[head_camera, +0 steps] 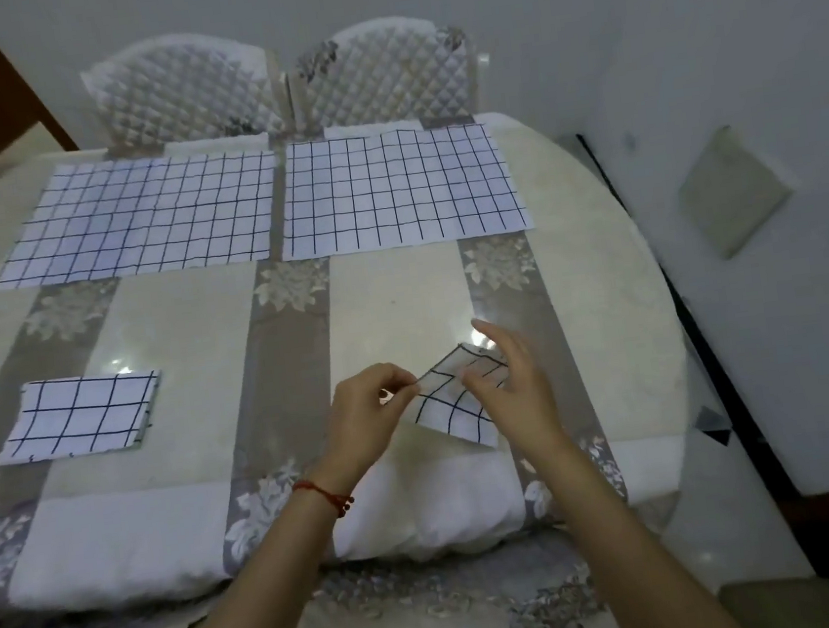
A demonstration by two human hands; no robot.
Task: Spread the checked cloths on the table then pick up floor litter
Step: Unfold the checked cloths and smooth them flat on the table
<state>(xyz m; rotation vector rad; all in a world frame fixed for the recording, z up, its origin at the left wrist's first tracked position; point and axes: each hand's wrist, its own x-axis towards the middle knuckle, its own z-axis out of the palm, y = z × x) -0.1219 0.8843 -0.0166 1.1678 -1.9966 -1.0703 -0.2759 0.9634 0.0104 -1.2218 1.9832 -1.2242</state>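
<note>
Cloth (457,409), folded small, hangs just above the table (607,302) between the two hands, turned like a diamond with one corner dropping toward the person. The left hand (367,412) pinches its leftmost corner between thumb and fingertip. The right hand (513,385) meets it from the other side, thumb on the cloth's face and fingers mostly straight behind it, in what looks like a light pinch on a layer. The hands are close together, with only the bundle between them. Its upper edge runs from the left hand's pinch up and away to the right, so drawing the hands apart along that line should open it. Straight beyond the hands lies bare table, and past that the right spread cloth (398,189) lies flat, with the left spread cloth (138,216) beside it, the two nearly touching. I judge the open patch ahead of the hands to be where this piece belongs. Well off to the left of the left hand a second folded cloth (83,418) rests on the table, nearer that hand than the right. No floor litter shows from here.
</note>
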